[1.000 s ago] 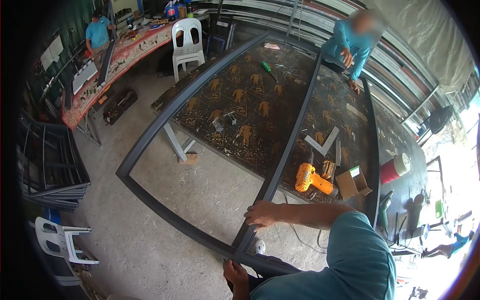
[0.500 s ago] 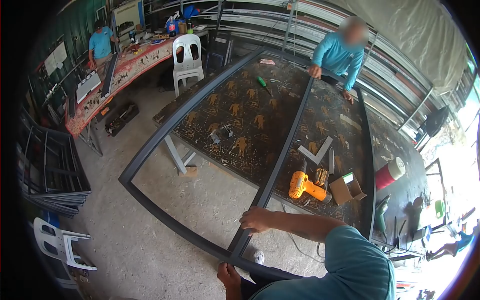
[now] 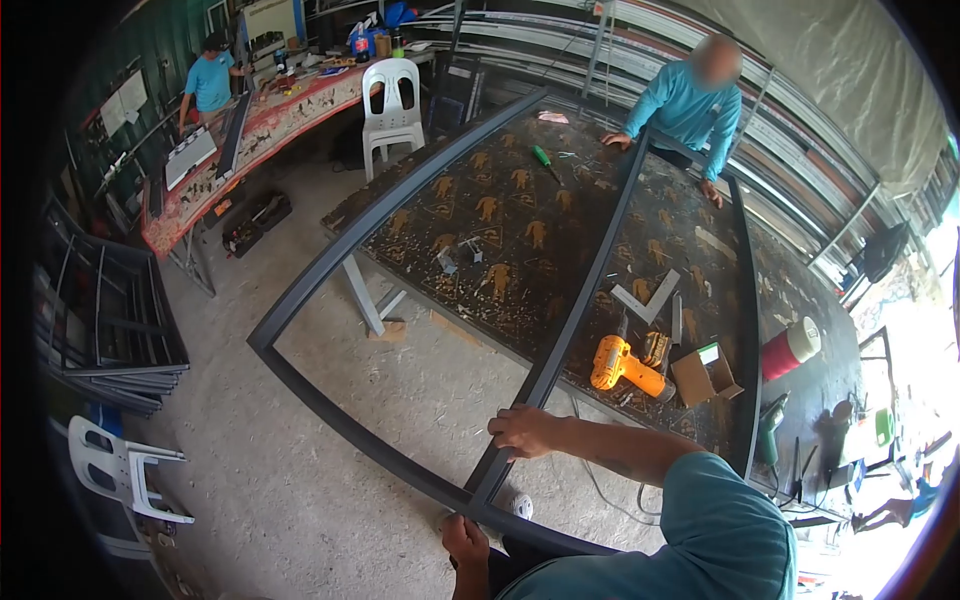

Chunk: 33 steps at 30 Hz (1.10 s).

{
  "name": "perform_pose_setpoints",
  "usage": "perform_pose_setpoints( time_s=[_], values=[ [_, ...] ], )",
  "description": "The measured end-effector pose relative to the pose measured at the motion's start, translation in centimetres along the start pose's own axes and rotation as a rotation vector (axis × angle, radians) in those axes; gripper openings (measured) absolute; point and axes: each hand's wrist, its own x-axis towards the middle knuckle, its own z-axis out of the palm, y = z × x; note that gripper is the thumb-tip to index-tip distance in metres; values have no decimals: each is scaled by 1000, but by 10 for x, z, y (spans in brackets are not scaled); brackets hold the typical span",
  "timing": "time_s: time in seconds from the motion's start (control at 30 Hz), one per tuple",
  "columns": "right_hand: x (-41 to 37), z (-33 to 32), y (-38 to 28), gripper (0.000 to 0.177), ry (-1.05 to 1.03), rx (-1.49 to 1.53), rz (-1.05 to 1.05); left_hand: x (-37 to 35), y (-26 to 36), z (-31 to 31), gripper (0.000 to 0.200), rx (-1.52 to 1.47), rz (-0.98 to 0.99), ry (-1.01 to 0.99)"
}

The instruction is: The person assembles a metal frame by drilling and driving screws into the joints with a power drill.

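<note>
A large dark grey metal frame (image 3: 345, 425) with a middle bar (image 3: 575, 320) lies across the work table, its near end sticking out past the table edge. My right hand (image 3: 525, 432) is closed over the middle bar near that end. Lower down, my left hand (image 3: 465, 540) is closed at the near rail, close to where the middle bar joins it; its fingertips are partly hidden. At the far end a co-worker (image 3: 690, 110) in a teal shirt has both hands down by the frame.
On the dark table (image 3: 480, 215) lie an orange cordless drill (image 3: 630, 370), a small cardboard box (image 3: 706, 376), a metal square (image 3: 648, 300) and a green screwdriver (image 3: 543, 158). White chairs (image 3: 392, 115) stand around. Another person (image 3: 208, 82) is at a red-covered bench (image 3: 275, 130).
The view has shifted slightly, so things sit further right. The co-worker's hand has moved from the top of the middle bar to beside it. My hands keep their places on the frame.
</note>
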Motion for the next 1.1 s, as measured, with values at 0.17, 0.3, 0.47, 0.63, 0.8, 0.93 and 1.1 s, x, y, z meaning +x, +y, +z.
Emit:
perform_pose_setpoints(
  time_s=[0.17, 0.3, 0.47, 0.63, 0.8, 0.93, 1.1],
  values=[
    [2, -4, -3, 29, -138, -23, 40, -8, -1, 0, 14, 28, -29, -74],
    [-2, -6, -3, 26, -126, 22, 55, -9, -1, 4, 14, -32, -6, -54],
    [-20, -2, -31, 47, 365, 114, 221, -2, 5, -8, 12, -87, -97, -131],
    [-1, 51, -75, 95, 1056, 1317, 1088, -6, -1, -3, 11, -63, -171, -131],
    [6, 68, -84, 69, 713, 2228, 1142, -8, -1, 2, 9, 41, -91, -80],
    [3, 70, -83, 61, 777, 2213, 1118, -10, -2, 10, 7, 85, -64, -25],
    [1, 45, -27, 90, 1234, 179, 1060, -4, 6, -4, 9, 54, -165, -137]
  ],
)
